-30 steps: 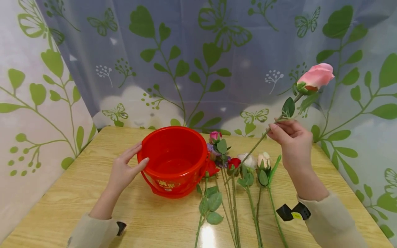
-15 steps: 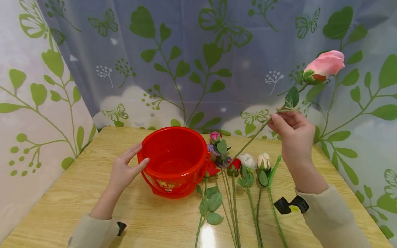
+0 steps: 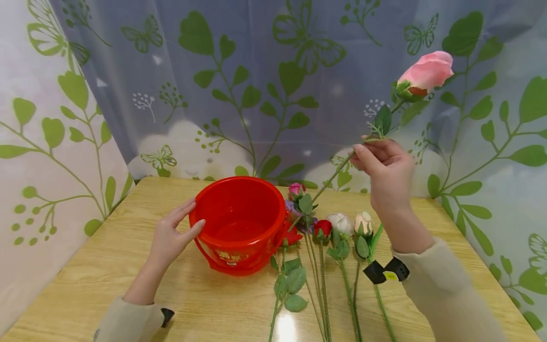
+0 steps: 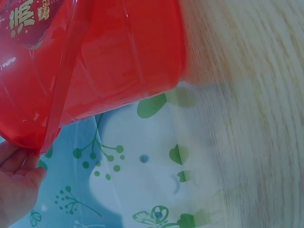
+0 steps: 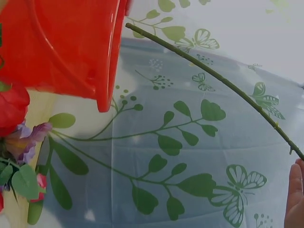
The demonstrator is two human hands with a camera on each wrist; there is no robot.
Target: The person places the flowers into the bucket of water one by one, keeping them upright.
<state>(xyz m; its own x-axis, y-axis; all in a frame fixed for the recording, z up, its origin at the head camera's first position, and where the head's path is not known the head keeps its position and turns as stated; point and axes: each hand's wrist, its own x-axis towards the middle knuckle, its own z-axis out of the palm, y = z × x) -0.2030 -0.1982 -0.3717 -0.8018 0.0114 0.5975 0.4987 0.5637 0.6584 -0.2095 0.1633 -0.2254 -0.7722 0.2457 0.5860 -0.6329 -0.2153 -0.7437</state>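
Observation:
A red plastic bucket [image 3: 239,256] stands upright on the table, and no flowers show inside it. My left hand [image 3: 171,237] holds its left rim, thumb over the edge; the left wrist view shows that hand [image 4: 19,183] at the rim. Up on the right, my right hand [image 3: 386,171] pinches the stem of a pink rose [image 3: 427,73] between thumb and fingers. The rose leans up to the right, and its stem [image 5: 223,80] slants down left, its end near the bucket's right rim. In the right wrist view, only part of my right hand [image 5: 295,194] shows.
Right of the bucket several artificial flowers lie on the wooden table [image 3: 102,256]: a red rose [image 3: 322,229], a white rose [image 3: 341,223], a cream rose [image 3: 363,222] and a magenta rose [image 3: 297,190]. Their stems point toward me. A patterned curtain [image 3: 265,118] hangs behind.
My right hand has risen and, after a slight shift right, moved left with the pink rose. The stem's lower end has swung left toward the bucket. My left hand has stayed at the rim.

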